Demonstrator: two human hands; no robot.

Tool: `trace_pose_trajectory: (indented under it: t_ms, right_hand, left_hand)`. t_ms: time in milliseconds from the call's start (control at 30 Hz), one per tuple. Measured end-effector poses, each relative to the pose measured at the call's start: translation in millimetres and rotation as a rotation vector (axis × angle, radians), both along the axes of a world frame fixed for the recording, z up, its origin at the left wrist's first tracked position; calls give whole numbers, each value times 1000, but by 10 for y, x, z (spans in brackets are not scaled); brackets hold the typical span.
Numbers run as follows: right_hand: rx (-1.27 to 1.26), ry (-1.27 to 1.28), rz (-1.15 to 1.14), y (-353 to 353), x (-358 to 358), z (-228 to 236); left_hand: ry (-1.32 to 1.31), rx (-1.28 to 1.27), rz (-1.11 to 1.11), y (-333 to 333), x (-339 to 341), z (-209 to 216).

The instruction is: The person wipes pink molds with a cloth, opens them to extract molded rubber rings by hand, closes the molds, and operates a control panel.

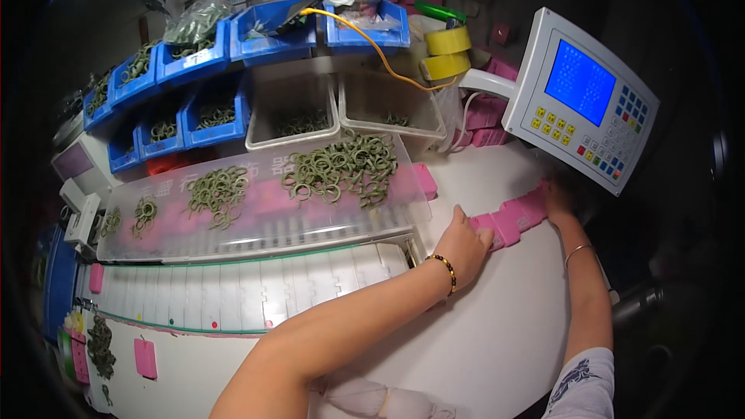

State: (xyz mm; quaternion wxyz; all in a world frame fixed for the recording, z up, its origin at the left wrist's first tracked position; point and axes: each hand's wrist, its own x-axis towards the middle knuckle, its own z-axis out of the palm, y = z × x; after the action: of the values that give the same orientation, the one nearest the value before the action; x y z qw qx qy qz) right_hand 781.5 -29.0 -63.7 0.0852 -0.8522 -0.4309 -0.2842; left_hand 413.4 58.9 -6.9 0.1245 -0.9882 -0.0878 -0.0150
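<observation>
A short row of pink blocks (506,226) lies on the white table (512,326), at the person's right, with a hand at each end. The left hand (464,252) is partly curled, its fingers at the nearer end of the row; whether it grips or only touches, I cannot tell. The right hand (557,200) is at the farther end (dim and blurred there), so how closed it is cannot be told either. A beaded bracelet (445,273) circles the left wrist. Above the right hand tilts a control panel (580,93) with a blue screen. Left of the blocks, green rings (341,171) lie heaped on a clear plastic cover (171,237), with blue bins (272,50) behind.
</observation>
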Motion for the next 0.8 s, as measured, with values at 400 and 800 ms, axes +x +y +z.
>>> trace_pose_trajectory:
  t_ms: [400, 800]
  right_hand:
    - [-89, 314, -113, -859, -1268, 117]
    - [-151, 254, -138, -923, -2731, 153]
  left_hand:
    - [50, 2, -37, -636, -862, 37]
    - [-92, -373, 215, -551, -2235, 71]
